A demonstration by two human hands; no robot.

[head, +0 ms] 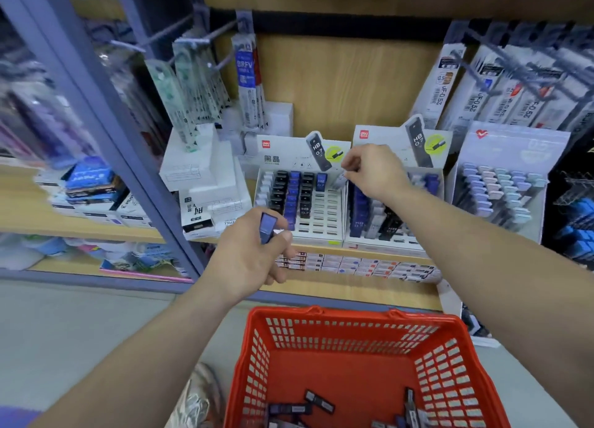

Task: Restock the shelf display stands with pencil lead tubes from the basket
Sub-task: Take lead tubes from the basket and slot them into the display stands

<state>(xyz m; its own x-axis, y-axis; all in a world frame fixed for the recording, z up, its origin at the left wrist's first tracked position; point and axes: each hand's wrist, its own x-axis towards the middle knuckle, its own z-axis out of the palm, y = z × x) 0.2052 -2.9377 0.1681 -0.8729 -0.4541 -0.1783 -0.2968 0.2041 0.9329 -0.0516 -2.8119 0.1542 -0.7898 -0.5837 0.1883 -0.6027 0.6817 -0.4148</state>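
Basket: red plastic mesh-sided basket (pixel 321 379) at bottom of view, on the floor below the shelf.
Basket contents: loose dark and blue pencil lead tubes (pixel 318 402) lying flat at its near end.
Left hand: left hand (pixel 254 254) raised in front of the shelf edge, above the basket and clear of the stands.
Left fingers: thumb and fingers pinch a blue rectangular plastic lead tube (pixel 266 226), held roughly upright.
Right hand: right hand (pixel 374 170) up at the gap between the two stands, knuckles toward camera.
Right fingers: curled toward the thumb over a pale tube (pixel 340 179); blurred, cannot tell if gripping it.
Left stand: white cardboard HB 0.7 display stand (pixel 279 152); white, black and blue tubes fill the left columns, right columns mostly bare slots.
Right stand: second white cardboard HB 0.7 stand (pixel 385 244) just beside it, holding blue, white and black tubes.
Shelf: wooden shelf board (pixel 321 250) under both stands.
Far right: white stand of pastel tubes (pixel 514 144).
Left of stands: stacked white boxes (pixel 199 160).
Above: hanging refill packs (pixel 247 74) on hooks.
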